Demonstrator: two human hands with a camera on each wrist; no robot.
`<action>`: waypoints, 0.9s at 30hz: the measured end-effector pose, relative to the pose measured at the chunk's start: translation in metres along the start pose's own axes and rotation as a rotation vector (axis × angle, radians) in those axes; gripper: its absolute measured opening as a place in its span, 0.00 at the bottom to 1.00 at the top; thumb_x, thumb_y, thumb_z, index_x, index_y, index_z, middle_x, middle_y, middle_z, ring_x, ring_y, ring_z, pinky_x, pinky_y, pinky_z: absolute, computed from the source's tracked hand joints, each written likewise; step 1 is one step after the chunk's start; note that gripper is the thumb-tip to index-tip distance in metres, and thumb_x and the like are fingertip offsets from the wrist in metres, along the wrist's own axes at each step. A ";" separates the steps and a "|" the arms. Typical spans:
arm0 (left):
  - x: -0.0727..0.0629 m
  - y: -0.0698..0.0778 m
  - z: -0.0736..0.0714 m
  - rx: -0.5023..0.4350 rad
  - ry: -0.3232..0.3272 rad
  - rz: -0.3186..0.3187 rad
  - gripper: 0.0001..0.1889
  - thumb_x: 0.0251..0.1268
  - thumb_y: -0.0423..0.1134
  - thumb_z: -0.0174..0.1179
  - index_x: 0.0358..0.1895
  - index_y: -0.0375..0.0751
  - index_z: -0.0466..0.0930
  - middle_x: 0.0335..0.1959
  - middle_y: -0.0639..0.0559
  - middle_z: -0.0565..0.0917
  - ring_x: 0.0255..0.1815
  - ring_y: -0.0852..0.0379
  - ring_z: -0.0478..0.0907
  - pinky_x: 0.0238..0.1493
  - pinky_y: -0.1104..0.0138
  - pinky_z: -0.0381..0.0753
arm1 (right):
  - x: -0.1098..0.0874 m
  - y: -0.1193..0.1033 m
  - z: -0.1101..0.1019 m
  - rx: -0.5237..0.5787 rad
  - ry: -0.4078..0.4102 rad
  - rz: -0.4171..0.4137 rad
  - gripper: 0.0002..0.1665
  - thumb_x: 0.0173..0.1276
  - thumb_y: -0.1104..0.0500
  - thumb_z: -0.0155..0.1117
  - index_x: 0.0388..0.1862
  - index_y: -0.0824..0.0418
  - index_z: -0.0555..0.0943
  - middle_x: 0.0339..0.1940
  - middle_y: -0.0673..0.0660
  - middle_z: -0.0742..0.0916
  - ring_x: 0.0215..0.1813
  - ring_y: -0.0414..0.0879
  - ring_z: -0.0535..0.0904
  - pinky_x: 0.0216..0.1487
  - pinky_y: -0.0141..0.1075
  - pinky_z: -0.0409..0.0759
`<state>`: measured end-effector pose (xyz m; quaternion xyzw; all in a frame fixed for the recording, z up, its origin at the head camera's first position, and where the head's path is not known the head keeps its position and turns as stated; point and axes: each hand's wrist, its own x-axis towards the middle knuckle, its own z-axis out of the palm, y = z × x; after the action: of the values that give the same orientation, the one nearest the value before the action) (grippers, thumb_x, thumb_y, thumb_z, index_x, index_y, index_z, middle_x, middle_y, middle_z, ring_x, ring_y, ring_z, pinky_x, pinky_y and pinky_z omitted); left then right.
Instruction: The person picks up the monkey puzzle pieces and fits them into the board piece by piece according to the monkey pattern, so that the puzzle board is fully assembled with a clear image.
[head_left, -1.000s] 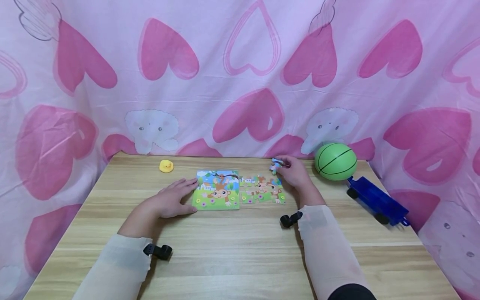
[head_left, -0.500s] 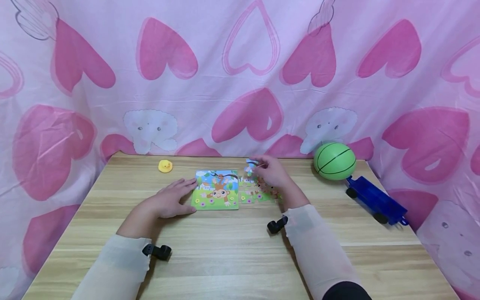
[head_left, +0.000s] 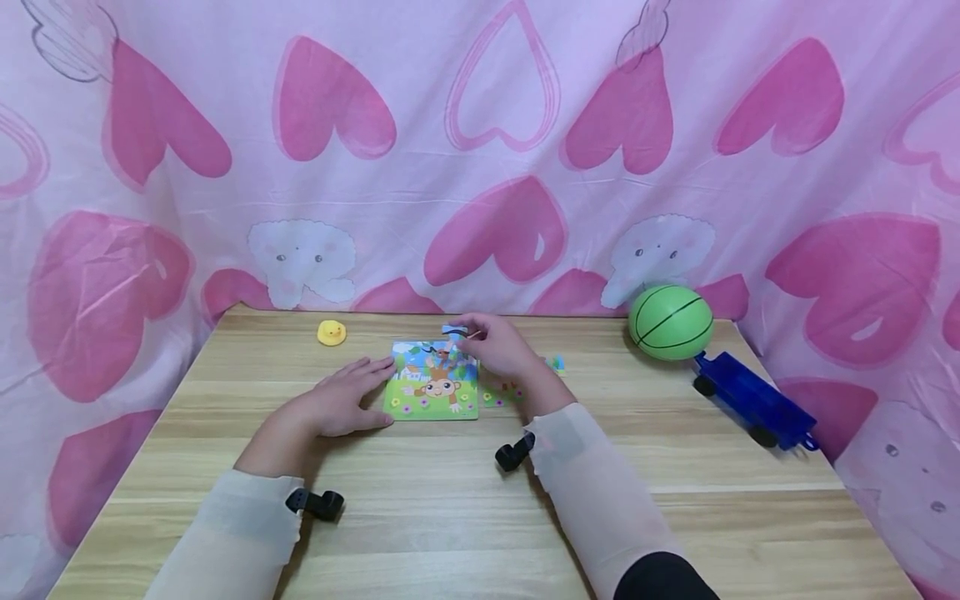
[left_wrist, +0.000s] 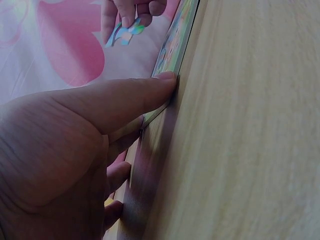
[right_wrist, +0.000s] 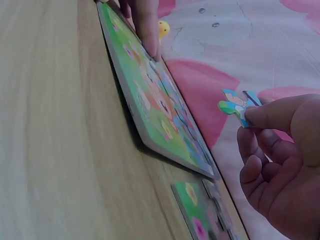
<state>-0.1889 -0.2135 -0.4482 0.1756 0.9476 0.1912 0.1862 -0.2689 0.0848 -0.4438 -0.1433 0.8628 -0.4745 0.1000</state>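
A square picture puzzle board (head_left: 431, 407) with a cartoon monkey lies flat on the table. Along its left side my left hand (head_left: 341, 400) rests with extended fingers, the thumb (left_wrist: 145, 94) touching the near corner in the left wrist view. Over the board's upper right part, my right hand (head_left: 501, 346) pinches a small jigsaw piece (right_wrist: 239, 106) between thumb and finger. The piece is blue and green with a dark stripe, and hangs above the board without touching it. Other jigsaw pieces (head_left: 501, 394) lie right of the board, partly hidden under my right hand and wrist.
A yellow toy duck (head_left: 332, 332) sits at the back left of the wooden table (head_left: 420, 517). A green ball (head_left: 671, 322) and a blue toy wagon (head_left: 753, 400) stand at the right. Behind the table hangs a pink heart-print curtain (head_left: 405, 192).
My right hand has carried the jigsaw piece leftward, from beyond the loose pieces to above the board's upper right part. The left hand stays in place.
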 end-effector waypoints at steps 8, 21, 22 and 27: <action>0.000 0.000 -0.002 0.005 0.003 -0.003 0.48 0.72 0.62 0.67 0.88 0.54 0.54 0.91 0.52 0.52 0.91 0.32 0.42 0.85 0.27 0.47 | 0.002 0.009 0.007 -0.088 -0.014 0.065 0.22 0.78 0.58 0.69 0.67 0.40 0.86 0.56 0.48 0.86 0.56 0.48 0.81 0.50 0.39 0.85; 0.000 -0.001 0.000 0.009 0.002 0.009 0.48 0.72 0.61 0.66 0.88 0.52 0.55 0.91 0.51 0.53 0.91 0.31 0.43 0.85 0.28 0.47 | 0.003 0.012 0.014 -0.287 -0.045 0.004 0.30 0.74 0.57 0.73 0.74 0.48 0.81 0.66 0.52 0.83 0.62 0.50 0.79 0.73 0.49 0.82; 0.001 -0.001 0.000 0.010 0.002 0.010 0.48 0.72 0.61 0.66 0.88 0.52 0.55 0.91 0.51 0.53 0.91 0.31 0.43 0.85 0.28 0.47 | 0.003 0.012 0.013 -0.300 -0.049 0.000 0.30 0.74 0.57 0.73 0.75 0.48 0.81 0.68 0.53 0.82 0.64 0.50 0.79 0.75 0.50 0.80; 0.001 -0.001 0.000 0.008 0.003 0.010 0.48 0.72 0.61 0.66 0.88 0.52 0.54 0.91 0.51 0.52 0.91 0.31 0.43 0.85 0.29 0.47 | 0.003 0.014 0.012 -0.357 -0.069 -0.010 0.31 0.76 0.54 0.71 0.76 0.47 0.79 0.74 0.54 0.80 0.72 0.52 0.77 0.81 0.52 0.75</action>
<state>-0.1899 -0.2140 -0.4491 0.1807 0.9478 0.1884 0.1830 -0.2699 0.0818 -0.4616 -0.1794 0.9286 -0.3091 0.1001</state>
